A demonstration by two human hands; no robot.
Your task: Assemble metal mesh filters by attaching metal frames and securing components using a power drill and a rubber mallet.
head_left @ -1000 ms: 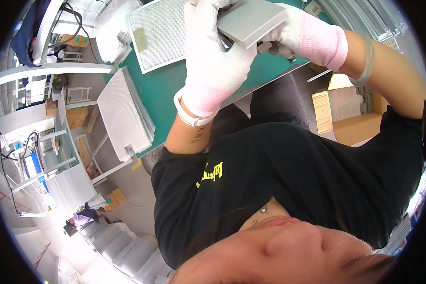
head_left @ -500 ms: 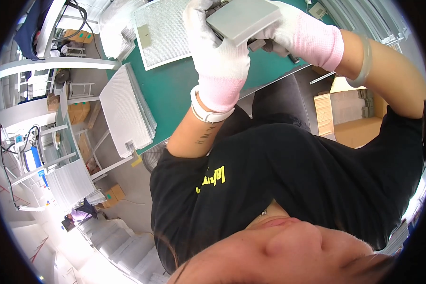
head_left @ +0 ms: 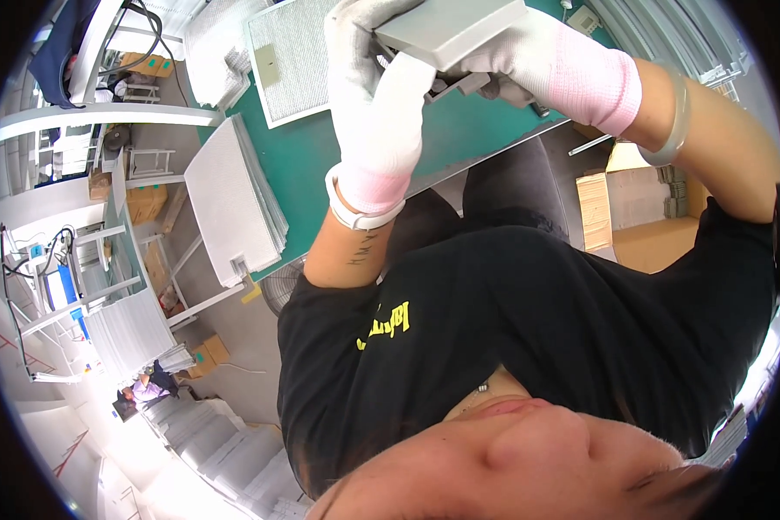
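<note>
Above the green tabletop (head_left: 312, 160) I hold a flat grey rectangular box (head_left: 451, 33), near the top of the view. Its smooth top face tilts toward me, with smaller grey and dark parts partly showing underneath. My left hand (head_left: 377, 100), in a white glove with a pink cuff, closes round the box's left side and near corner. From the right, my right hand (head_left: 529, 65), gloved likewise, grips its right side and underside; those fingertips are partly hidden. Beyond my left hand lies a framed mesh panel (head_left: 296, 78) on the table.
A stack of white sheets (head_left: 230, 204) overhangs the table's left edge. An open cardboard box (head_left: 654, 247) with grey pieces inside stands at the right, below table height. White metal racks (head_left: 104, 119) fill the left side. Long metal strips (head_left: 685, 35) lie at the far right.
My left hand has shifted left and turned a little on the grey box. The box has moved slightly up and right, and my right hand has moved slightly right with it.
</note>
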